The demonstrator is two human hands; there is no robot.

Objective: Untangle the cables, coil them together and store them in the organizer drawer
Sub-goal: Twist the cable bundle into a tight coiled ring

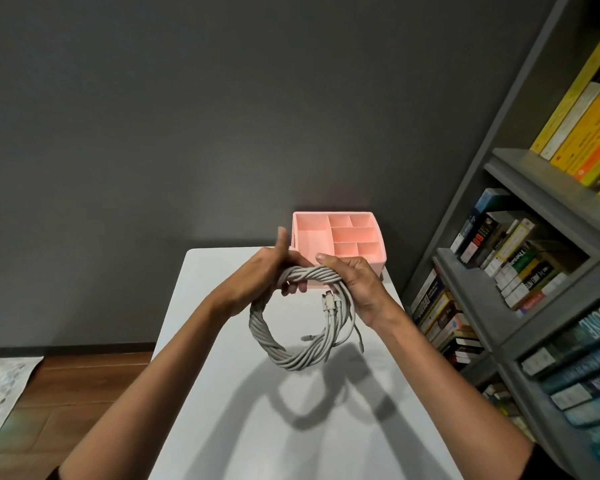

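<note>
A grey cable coil [284, 355] hangs above a white table [257, 427], in front of a pink organizer [371, 259] at its far edge; the left hand [260, 275], thumb raised, and right hand [357, 282] each have their grip curled round its top.

Premises present as a home study or reading room. Evidence: tall grey bookcase [534, 174] packed with books [513, 258] at right; white rectangular desk [222, 393] against dark grey painted wall [153, 133]; brown wood-plank floor [84, 382]; pale patterned rug [0, 382]; pink plastic compartment organizer [309, 240] at desk's far right corner.
</note>
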